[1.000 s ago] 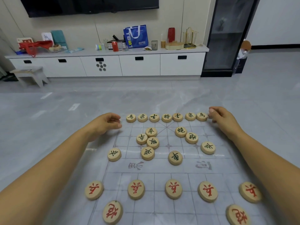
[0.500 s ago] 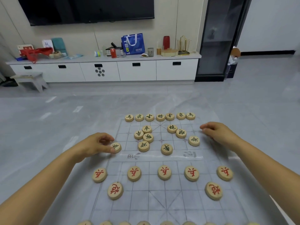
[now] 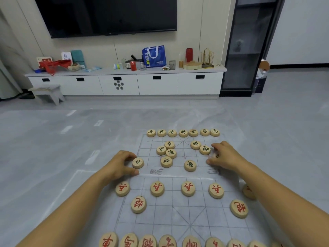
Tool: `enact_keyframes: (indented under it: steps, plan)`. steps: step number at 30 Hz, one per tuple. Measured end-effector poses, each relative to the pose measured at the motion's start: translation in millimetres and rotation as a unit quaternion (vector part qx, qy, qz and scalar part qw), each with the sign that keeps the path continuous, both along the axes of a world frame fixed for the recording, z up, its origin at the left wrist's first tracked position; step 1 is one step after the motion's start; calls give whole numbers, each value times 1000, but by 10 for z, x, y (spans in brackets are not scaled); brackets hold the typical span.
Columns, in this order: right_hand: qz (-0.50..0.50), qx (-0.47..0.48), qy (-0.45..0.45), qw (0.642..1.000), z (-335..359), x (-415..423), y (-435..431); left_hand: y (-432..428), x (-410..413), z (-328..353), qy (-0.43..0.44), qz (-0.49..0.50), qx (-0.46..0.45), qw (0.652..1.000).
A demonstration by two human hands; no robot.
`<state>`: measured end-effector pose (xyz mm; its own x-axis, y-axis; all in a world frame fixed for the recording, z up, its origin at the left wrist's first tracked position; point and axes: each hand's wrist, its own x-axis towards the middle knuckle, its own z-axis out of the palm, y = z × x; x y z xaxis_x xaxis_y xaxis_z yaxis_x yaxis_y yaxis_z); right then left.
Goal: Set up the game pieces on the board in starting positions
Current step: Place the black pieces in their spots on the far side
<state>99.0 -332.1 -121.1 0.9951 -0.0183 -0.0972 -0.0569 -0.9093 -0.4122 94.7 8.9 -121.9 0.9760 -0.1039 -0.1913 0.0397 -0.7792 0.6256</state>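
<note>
A clear plastic board sheet (image 3: 178, 211) with a printed grid lies on the floor. Round wooden pieces with red characters fill its near half in tidy rows, such as the red piece (image 3: 157, 188). A far row of black-character pieces (image 3: 183, 133) lines the top edge. Several loose black pieces (image 3: 166, 161) lie scattered in the middle. My left hand (image 3: 121, 164) pinches a black-character piece (image 3: 138, 162) at the board's left edge. My right hand (image 3: 226, 157) covers another black-character piece (image 3: 216, 155) on the right side, mostly hidden under the fingers.
A long white cabinet (image 3: 124, 82) with a blue bag (image 3: 154, 56), cans and clutter stands against the far wall under a television. A small grey stool (image 3: 47, 92) sits at the left. A dark glass cabinet (image 3: 249, 43) stands at the right. Grey floor surrounds the board.
Both hands pulled back from the far row toward the board's middle. My left hand took hold of the left-edge piece; my right hand settled on the right-side piece. The head camera tilted up.
</note>
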Motion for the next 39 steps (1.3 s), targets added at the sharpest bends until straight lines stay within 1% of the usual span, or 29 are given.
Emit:
enact_keyframes:
  steps: [6, 9, 12, 17, 28, 30, 31, 32, 33, 34, 35, 36, 39]
  plan:
    - [19, 132, 51, 990, 27, -41, -234, 28, 15, -19, 1, -2, -11, 1000]
    - [26, 196, 72, 978, 13, -76, -340, 28, 36, -22, -1, -8, -19, 1000]
    - [26, 267, 100, 958, 19, -118, -441, 29, 49, -14, 6, -18, -23, 1000]
    - [21, 279, 114, 953, -2, -125, -499, 29, 60, 2, 23, -27, -39, 999]
    - [18, 304, 112, 946, 12, -162, -467, 9, 58, 14, 30, -27, -27, 999]
    - [22, 285, 83, 955, 15, -180, -421, 9, 64, 9, 33, -24, -24, 999]
    - [15, 254, 34, 967, 19, -186, -378, 4, 65, 9, 35, -22, -18, 999]
    - [1, 208, -36, 977, 33, -188, -317, -3, 74, 11, 38, -21, -9, 999]
    - [-8, 163, -108, 981, 58, -189, -236, -7, 85, 14, 43, -21, 1, 999]
    - [-2, 129, -157, 979, 98, -201, -132, -16, 98, 23, 50, -21, 7, 999]
    - [23, 101, -173, 979, 145, -228, -4, -32, 110, 40, 56, -19, 5, 998]
    - [56, 76, -156, 983, 184, -264, 139, -58, 127, 62, 57, -13, -5, 998]
    - [113, -35, -64, 991, 149, -311, 530, -180, 204, 108, 24, 31, -29, 999]
